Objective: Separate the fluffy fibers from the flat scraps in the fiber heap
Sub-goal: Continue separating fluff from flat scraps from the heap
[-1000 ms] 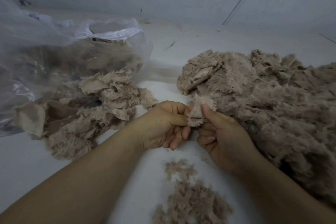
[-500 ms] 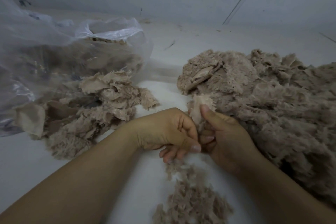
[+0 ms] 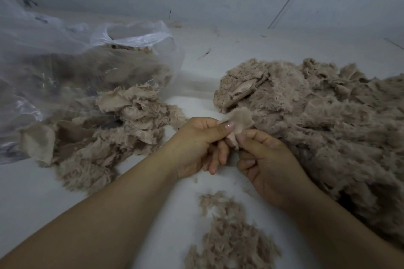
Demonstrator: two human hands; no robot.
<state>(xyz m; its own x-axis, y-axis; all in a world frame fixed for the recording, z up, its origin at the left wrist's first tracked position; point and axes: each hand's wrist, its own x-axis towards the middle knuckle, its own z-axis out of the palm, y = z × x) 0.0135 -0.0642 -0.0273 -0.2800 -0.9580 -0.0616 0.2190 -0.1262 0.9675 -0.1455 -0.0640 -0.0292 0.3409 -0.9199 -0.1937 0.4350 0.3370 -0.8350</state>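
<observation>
Both forearms reach in from the near edge and meet at the middle of the white table (image 3: 196, 72). The left hand (image 3: 196, 144) lies knuckles up, its thumb pressed along the forefinger in a pinching grip on the lower left edge of a small beige scrap (image 3: 240, 121); the other fingers curl loosely beneath. The right hand (image 3: 264, 159) faces it, thumb and forefinger closed in a matching grip on the scrap's lower right edge, remaining fingers folded toward the palm. The scrap stands up between the two thumbs, just in front of the big fiber heap (image 3: 323, 124), which fills the table's right side and runs off the right edge. How much fluff clings to the scrap's underside is hard to judge (the light is dim).

Toward the left edge lies a pile of flat scraps (image 3: 113, 129), partly spilling from a clear plastic bag (image 3: 72, 57) at the far left. Near the front edge, between the forearms, sits a loose patch of pulled fluffy fibers (image 3: 231, 238). Bare table shows between heap and scrap pile, and along the far edge under the wall.
</observation>
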